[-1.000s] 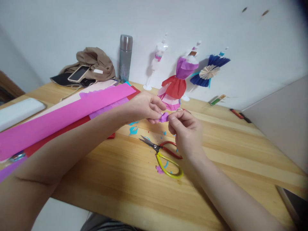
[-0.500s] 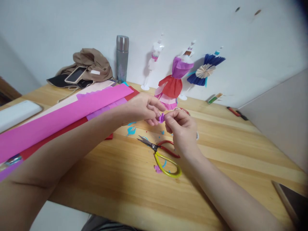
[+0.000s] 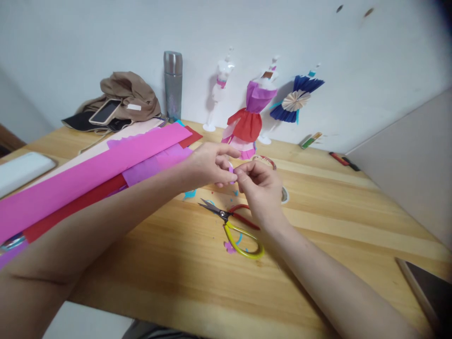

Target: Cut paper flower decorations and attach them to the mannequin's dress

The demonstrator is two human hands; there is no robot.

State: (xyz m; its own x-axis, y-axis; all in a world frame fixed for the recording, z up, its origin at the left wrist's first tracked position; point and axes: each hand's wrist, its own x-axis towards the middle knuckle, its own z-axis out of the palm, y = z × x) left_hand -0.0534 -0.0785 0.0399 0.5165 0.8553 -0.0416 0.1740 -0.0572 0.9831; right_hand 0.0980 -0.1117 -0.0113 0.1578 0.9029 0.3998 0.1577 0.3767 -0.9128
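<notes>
At a wooden table [image 3: 158, 282], a left hand [image 3: 212, 165], forefinger extended, and a right hand [image 3: 259, 186], closed thumb-to-finger, pinch a small purple paper [image 3: 231, 174] between them. Scissors [image 3: 222, 214] lie at its six o'clock.

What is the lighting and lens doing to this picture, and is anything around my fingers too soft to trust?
Head view: soft shadows on the wall behind the white dress form; shade on the table below the left forearm.
Head view: a dark upper-right corner, forearms stretched by the wide lens.
Head view: the purple piece is soft and mostly finger-covered, its shape unclear.
</notes>
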